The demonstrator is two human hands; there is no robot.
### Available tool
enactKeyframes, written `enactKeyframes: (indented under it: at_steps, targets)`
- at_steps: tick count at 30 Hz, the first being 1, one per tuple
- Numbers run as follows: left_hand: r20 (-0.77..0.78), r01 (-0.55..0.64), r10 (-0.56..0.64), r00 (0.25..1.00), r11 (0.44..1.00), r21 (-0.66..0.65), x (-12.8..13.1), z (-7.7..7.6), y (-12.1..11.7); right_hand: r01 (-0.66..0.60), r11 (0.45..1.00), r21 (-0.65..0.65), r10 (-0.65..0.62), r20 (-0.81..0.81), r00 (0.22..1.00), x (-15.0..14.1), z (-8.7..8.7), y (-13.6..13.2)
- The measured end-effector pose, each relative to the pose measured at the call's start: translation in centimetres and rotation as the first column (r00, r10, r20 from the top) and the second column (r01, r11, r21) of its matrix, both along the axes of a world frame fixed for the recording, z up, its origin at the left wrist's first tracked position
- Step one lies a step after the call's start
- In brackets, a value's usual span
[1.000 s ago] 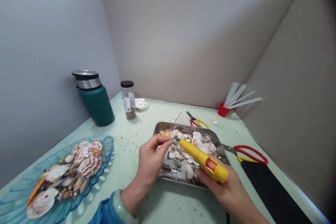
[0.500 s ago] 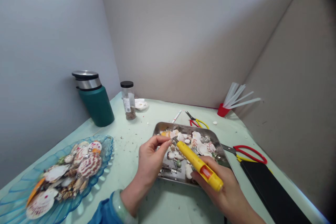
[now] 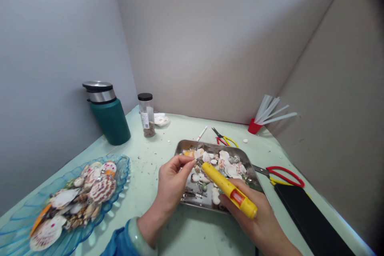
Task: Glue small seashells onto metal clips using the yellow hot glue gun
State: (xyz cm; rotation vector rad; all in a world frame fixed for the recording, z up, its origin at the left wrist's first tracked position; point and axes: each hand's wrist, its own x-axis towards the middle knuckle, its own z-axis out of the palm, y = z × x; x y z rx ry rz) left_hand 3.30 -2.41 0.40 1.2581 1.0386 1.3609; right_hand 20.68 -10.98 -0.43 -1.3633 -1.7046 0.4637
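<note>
Over the metal tray (image 3: 198,205), my right hand (image 3: 255,208) is wrapped round a yellow hot glue gun (image 3: 219,180), its nozzle pointing forward and left. My left hand (image 3: 172,180) is closed in a pinch close to that nozzle. Whatever small thing sits between its thumb and finger is too small to name. Beneath both hands the tray holds many seashells (image 3: 231,170), mostly white and pinkish, and some small metal pieces (image 3: 195,194) near its front edge.
At left, a blue glass dish (image 3: 120,196) bears shells. Behind stand a teal bottle (image 3: 111,122) and a lidded jar (image 3: 147,116). Small scissors (image 3: 223,138), larger red-and-yellow scissors (image 3: 283,174), a black flat object (image 3: 306,216) and a red cup (image 3: 254,127) of translucent sticks lie around the tray.
The glue gun has shifted very slightly back and to the right, its nozzle a little farther from my left fingertips. My left hand is nearly still.
</note>
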Motion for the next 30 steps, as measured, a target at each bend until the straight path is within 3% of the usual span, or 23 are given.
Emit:
enactKeyframes:
  at_steps: [5,14,23,30]
  targets:
    - [0.024,0.013,-0.012,1.0,0.999,-0.037,0.0,0.0,0.0,0.06,0.998,0.024,-0.06,0.008,0.998,0.3,0.0,0.3]
    - [0.009,0.021,-0.021,1.0,0.999,-0.045,0.0,-0.2,0.2,-0.017,0.996,0.082,0.007,0.124,0.992,0.6,-1.2,0.1]
    - [0.049,0.053,-0.05,0.998,0.996,-0.066,-0.1,0.0,0.2,-0.067,0.988,0.137,0.03,0.259,0.965,0.2,-0.9,0.1]
    - [0.097,0.052,-0.043,0.994,0.994,-0.096,-0.2,0.2,0.1,0.084,0.996,0.043,-0.092,0.257,0.962,0.7,-0.8,0.0]
